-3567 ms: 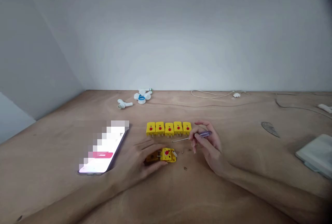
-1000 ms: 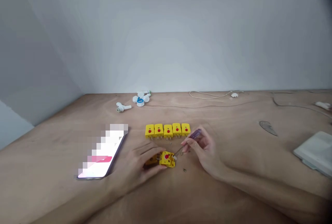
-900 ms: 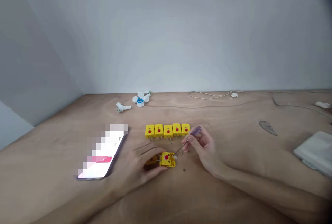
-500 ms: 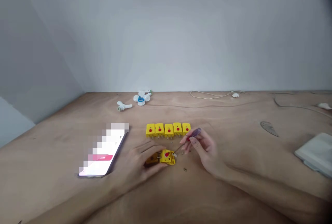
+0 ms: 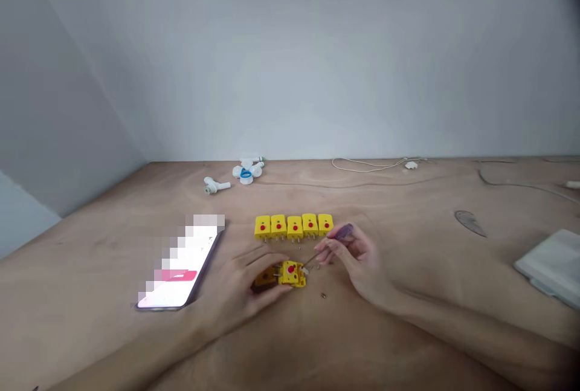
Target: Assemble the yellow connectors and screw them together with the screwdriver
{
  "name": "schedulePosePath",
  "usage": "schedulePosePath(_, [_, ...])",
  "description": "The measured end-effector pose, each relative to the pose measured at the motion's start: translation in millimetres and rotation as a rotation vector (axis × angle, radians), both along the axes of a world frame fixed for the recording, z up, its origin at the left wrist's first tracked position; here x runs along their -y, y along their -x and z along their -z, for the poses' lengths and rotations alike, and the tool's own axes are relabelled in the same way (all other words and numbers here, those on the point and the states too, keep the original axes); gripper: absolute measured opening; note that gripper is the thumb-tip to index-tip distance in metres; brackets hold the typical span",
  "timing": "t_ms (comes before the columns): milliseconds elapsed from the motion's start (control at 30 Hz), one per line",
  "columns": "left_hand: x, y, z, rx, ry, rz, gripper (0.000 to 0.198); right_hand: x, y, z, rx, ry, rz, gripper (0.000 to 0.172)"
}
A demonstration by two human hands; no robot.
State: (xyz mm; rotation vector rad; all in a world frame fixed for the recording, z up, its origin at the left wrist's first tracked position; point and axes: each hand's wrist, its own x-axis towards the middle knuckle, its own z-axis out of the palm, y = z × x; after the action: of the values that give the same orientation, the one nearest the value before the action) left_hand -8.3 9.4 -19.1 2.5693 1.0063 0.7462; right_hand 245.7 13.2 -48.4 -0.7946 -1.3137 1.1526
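Observation:
My left hand point(image 5: 247, 276) has its thumb and fingers closed around a yellow plug point(image 5: 290, 271) with a red dot, lying on the table. Part of a second yellow piece point(image 5: 266, 276) shows in the shadow under that palm, beside the plug's pins. In my right hand point(image 5: 360, 258) is a screwdriver with a purple handle point(image 5: 344, 232). Its thin shaft slants down left, the tip at a small whitish part point(image 5: 305, 271) on the plug's right end. Whether the tip touches it, I cannot tell. A small brass-coloured screw or fitting point(image 5: 323, 295) lies in front.
Behind my hands stands a row of several yellow plugs point(image 5: 294, 227), pins toward me. A lit phone point(image 5: 181, 270) lies at left, a whitish box point(image 5: 550, 264) at right. White fittings point(image 5: 246, 173) and a thin cord point(image 5: 362, 167) lie near the wall.
The screwdriver handle has turned slightly in my right fingers, which have shifted a little. My left hand and the plug have stayed in place.

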Motion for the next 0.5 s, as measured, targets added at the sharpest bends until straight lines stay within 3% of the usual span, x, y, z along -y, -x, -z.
schedulePosePath(167, [0.6, -0.9, -0.8, -0.005, 0.033, -0.008, 0.027, -2.5, 0.1, -5.1, -0.009, -0.017, 0.077, 0.022])
schedulePosePath(500, [1.5, -2.1, -2.6, -0.026, 0.021, -0.004, 0.025, -1.4, -2.8, -5.3, 0.03, 0.011, -0.003, 0.025])
